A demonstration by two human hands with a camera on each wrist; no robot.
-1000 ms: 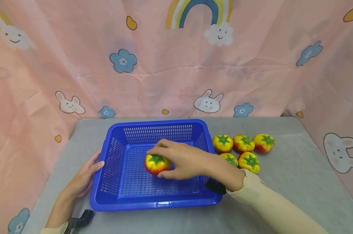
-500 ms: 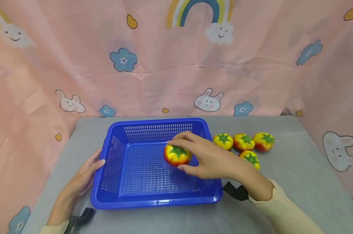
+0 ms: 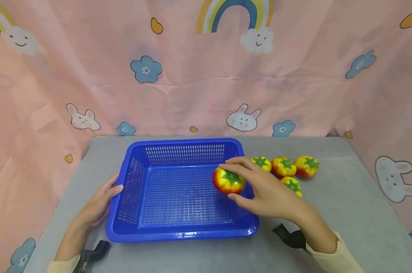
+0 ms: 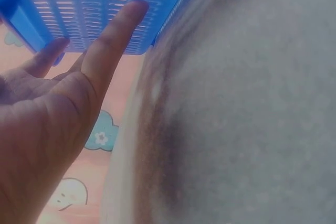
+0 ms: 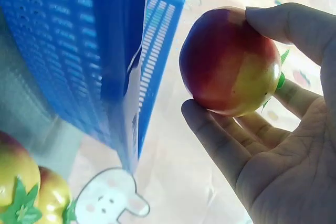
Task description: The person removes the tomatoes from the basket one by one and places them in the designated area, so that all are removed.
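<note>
My right hand holds a red-and-yellow toy tomato between thumb and fingers, above the right side of a blue plastic basket. In the right wrist view the tomato is held at the fingertips, higher than the basket's rim. A green star-shaped calyx tops it in the head view. My left hand rests against the basket's left side, thumb tip at the rim. The left wrist view shows its straight fingers against the slotted wall.
Several similar toy tomatoes stand on the grey table right of the basket, partly hidden by the right hand. A pink curtain printed with rainbows and rabbits hangs behind the table.
The right hand has carried the tomato rightward and a little upward, from over the basket's middle to its right side. The left hand and basket have stayed in place.
</note>
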